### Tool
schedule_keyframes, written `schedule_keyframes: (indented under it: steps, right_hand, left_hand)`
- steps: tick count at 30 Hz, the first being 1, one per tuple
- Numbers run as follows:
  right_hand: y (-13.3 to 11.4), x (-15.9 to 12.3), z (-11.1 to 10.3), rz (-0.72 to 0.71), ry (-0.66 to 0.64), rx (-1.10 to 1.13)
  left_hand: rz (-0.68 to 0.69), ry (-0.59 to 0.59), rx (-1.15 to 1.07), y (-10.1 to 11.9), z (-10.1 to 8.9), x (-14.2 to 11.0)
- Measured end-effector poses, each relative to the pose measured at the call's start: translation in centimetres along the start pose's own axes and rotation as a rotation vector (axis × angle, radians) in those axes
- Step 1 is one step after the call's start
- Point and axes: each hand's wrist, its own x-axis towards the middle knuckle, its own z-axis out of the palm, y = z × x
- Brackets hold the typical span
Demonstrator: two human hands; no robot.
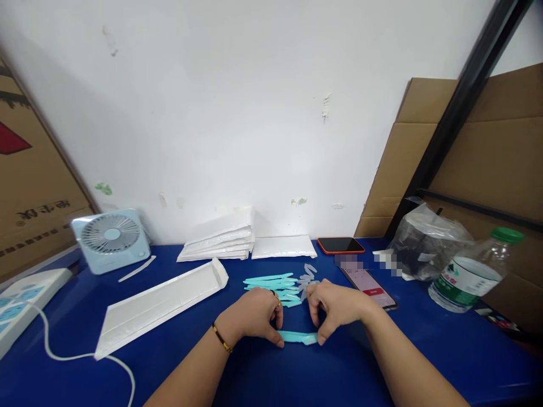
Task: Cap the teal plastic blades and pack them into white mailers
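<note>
Pinching one end each, left hand [257, 311] and right hand [335, 305] hold a teal strip [297, 338] toward the desk's [263, 381] near edge. Judged light, fairly stiff, possibly slippery; ends are the proper hold.

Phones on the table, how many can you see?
2. The dark phone lies near the wall; the lit phone lies just beyond the right hand. No others show.
</note>
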Motion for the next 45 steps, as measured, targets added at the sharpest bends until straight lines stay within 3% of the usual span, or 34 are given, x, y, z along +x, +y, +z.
schedule_keyframes:
  steps: [3,11,16,19,22,25,29,35,41,45]
  right_hand:
    - [-0.1,0.3,0.4,-0.026,-0.024,-0.022]
    - [1.2,0.1,-0.2,-0.016,0.109,0.077]
    - [2.0,-0.5,-1.0,0.104,0.238,0.106]
    - [2.0,-0.7,-1.4,0.139,0.276,0.106]
    - [1.7,-0.1,-0.9,0.080,0.307,0.142]
    - [1.4,0.8,0.0,0.071,0.327,0.262]
    - [1.4,0.9,0.1,0.111,0.220,0.456]
    - [0.5,0.4,-0.8,-0.020,0.312,0.657]
    - [1.1,1.3,0.0,0.037,0.361,0.742]
    - [2.3,0.4,-0.8,0.069,0.423,0.731]
  left_hand:
    - [-0.025,-0.009,-0.003,0.0,0.0,0.1]
    - [-0.047,0.106,0.056,-0.7,-0.7,0.1]
    - [-0.116,0.101,0.021,-1.5,-1.4,-0.5]
    - [-0.085,0.168,-0.029,-1.5,-1.8,-0.7]
    - [0.000,0.237,-0.097,-1.1,-1.6,-0.5]
    - [0.009,0.162,-0.136,-0.9,-1.0,0.0]
    - [-0.067,0.138,-0.130,-1.4,-0.6,0.4]
    - [-0.108,0.219,-0.176,-1.9,-1.1,0.5]
    - [-0.111,0.197,-0.199,-2.1,-1.0,0.7]
    - [-0.145,0.220,-0.210,-2.8,-1.2,0.5]
